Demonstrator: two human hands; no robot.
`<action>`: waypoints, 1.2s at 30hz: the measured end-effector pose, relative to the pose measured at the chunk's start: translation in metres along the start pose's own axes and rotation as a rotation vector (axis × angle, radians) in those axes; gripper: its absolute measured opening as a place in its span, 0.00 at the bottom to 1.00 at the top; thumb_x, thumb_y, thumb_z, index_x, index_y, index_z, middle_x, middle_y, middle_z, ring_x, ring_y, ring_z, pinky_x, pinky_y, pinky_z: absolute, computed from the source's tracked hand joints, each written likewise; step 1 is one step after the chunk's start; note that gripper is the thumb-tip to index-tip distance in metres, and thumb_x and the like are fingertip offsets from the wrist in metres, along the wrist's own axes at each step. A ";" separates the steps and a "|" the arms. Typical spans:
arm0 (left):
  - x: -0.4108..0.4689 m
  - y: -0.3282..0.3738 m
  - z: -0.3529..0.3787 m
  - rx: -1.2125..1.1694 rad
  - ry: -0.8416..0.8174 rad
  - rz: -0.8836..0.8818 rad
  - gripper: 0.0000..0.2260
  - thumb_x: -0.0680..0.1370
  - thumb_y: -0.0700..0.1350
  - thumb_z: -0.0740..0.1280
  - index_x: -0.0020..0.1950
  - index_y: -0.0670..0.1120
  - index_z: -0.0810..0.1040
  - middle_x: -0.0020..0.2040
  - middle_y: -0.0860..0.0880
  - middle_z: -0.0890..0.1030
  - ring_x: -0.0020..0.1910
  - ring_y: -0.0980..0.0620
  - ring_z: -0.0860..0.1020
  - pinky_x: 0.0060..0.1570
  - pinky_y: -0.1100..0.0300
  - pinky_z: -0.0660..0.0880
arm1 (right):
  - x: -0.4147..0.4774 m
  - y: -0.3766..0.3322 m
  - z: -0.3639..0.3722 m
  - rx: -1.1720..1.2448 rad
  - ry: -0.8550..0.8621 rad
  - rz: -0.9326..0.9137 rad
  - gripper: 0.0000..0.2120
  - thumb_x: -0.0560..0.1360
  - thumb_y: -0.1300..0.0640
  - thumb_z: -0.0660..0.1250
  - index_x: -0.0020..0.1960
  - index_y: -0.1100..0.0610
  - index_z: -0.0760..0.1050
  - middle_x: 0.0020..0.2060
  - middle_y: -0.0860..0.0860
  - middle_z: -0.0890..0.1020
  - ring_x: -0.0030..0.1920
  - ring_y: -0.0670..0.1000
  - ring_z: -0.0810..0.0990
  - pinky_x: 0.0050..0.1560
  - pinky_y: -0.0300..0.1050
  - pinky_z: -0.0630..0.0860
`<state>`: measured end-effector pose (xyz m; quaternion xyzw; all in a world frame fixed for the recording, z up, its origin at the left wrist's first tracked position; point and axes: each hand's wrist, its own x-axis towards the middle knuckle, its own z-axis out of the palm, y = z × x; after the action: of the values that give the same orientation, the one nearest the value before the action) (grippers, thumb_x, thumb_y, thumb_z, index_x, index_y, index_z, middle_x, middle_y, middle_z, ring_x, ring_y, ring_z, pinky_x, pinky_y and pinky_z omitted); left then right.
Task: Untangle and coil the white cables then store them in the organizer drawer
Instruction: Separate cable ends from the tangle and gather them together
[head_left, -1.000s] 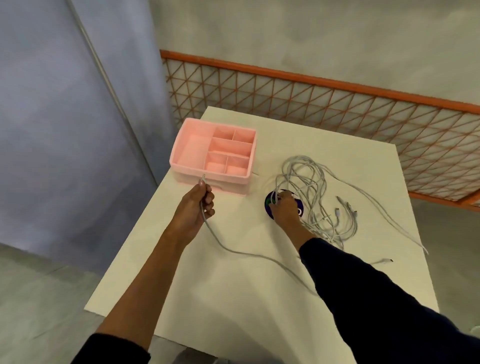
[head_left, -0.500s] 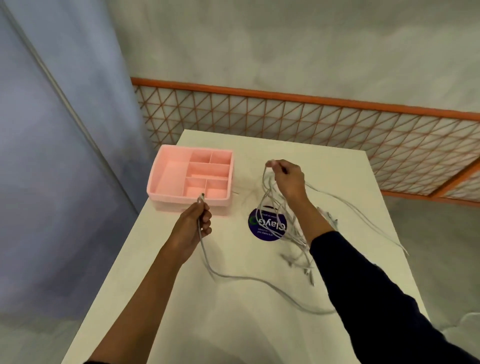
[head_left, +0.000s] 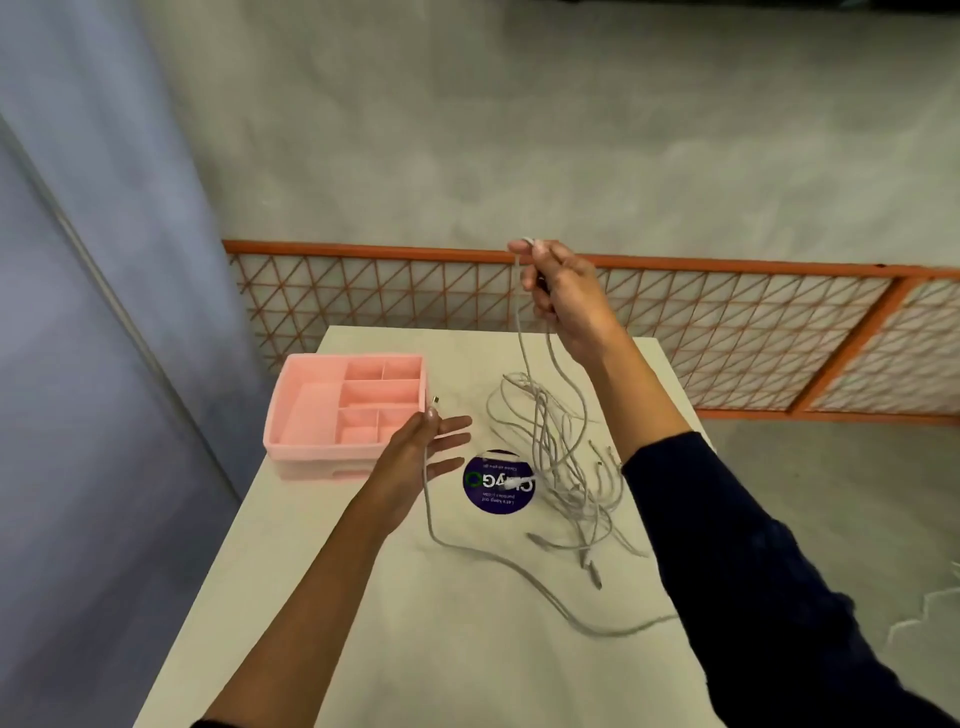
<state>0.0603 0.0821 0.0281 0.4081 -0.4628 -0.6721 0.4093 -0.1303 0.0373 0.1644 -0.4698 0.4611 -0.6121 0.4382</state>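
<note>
A tangle of white cables (head_left: 558, 467) lies on the white table (head_left: 441, 649), right of centre. My right hand (head_left: 563, 296) is raised high above the table, shut on one cable end, with two strands hanging from it down into the tangle. My left hand (head_left: 423, 457) hovers low by the front right corner of the pink organizer drawer (head_left: 317, 415). It pinches another white cable near its plug between thumb and forefinger, the other fingers spread. That cable (head_left: 498, 561) runs from it in a long curve across the table toward my right arm.
A round dark blue sticker (head_left: 488, 493) is on the table between my hands. An orange lattice fence (head_left: 727, 332) runs behind the table's far edge. A blue-grey wall stands to the left. The drawer has several open compartments.
My right hand rose from the table to well above it, lifting cable strands out of the tangle. My left hand stayed by the drawer and its fingers spread apart.
</note>
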 end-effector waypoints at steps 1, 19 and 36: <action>-0.001 0.002 0.001 0.001 -0.009 0.004 0.14 0.83 0.52 0.53 0.55 0.45 0.73 0.59 0.48 0.81 0.61 0.47 0.78 0.52 0.54 0.77 | -0.001 -0.006 0.000 0.001 -0.001 -0.026 0.13 0.83 0.57 0.54 0.57 0.59 0.76 0.30 0.49 0.71 0.24 0.42 0.61 0.24 0.34 0.58; -0.016 -0.008 0.036 -0.007 -0.204 -0.273 0.12 0.84 0.54 0.51 0.50 0.46 0.64 0.59 0.41 0.81 0.53 0.40 0.82 0.47 0.52 0.80 | -0.010 0.001 0.022 0.764 0.130 0.220 0.13 0.84 0.61 0.48 0.47 0.60 0.69 0.32 0.53 0.68 0.21 0.44 0.67 0.24 0.35 0.70; -0.004 -0.007 0.020 -0.014 0.142 0.166 0.16 0.84 0.50 0.50 0.45 0.45 0.72 0.50 0.48 0.84 0.53 0.53 0.81 0.54 0.61 0.73 | -0.041 0.104 -0.041 -0.623 0.219 0.723 0.24 0.79 0.67 0.57 0.73 0.67 0.54 0.57 0.63 0.74 0.53 0.60 0.79 0.48 0.53 0.79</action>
<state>0.0417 0.0933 0.0272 0.4118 -0.4602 -0.6086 0.4983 -0.1521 0.0633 0.0506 -0.3211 0.7992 -0.2995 0.4103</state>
